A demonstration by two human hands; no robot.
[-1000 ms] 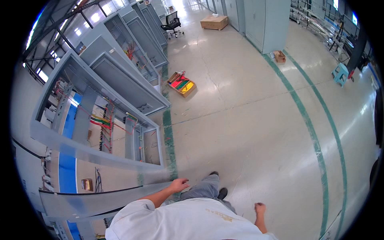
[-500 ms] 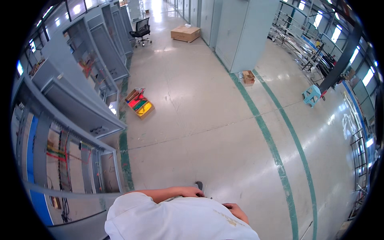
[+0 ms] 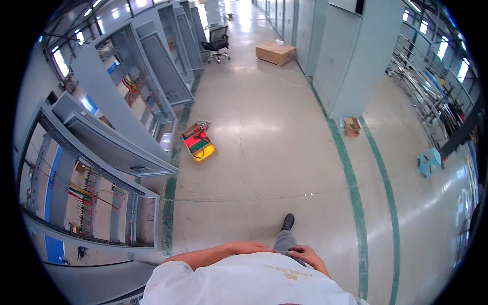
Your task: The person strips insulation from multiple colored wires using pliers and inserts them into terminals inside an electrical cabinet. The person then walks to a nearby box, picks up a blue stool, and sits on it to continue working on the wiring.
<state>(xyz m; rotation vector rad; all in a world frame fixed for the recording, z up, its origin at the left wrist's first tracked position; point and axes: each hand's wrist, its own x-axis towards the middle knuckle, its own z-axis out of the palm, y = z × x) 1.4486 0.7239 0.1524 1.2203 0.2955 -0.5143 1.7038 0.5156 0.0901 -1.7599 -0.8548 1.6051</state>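
Both hands are in front of my waist, just beyond the hem of my white shirt [image 3: 239, 279]. My left hand [image 3: 254, 247] lies across the belly with its fingertips hidden by the shirt, so I cannot tell what it holds. The fingers of my right hand [image 3: 304, 252] are bent and drawn together over the grey trouser leg [image 3: 286, 240]. Whatever they hold, if anything, is too small to make out. A dark shoe [image 3: 288, 221] is on the floor ahead of the hands.
Open-framed grey cabinets with coloured wires [image 3: 84, 195] line the left. A box of red, green and yellow pieces [image 3: 199, 145] sits beside a green floor line [image 3: 170, 203]. Farther off are an office chair [image 3: 217, 43], a large carton [image 3: 275, 53], a tall cabinet [image 3: 340, 66] and a blue stool [image 3: 429, 161].
I have moved forward along the aisle, and the view has swung left. One leg now shows stepping out in front. Both hands stay at the waist.
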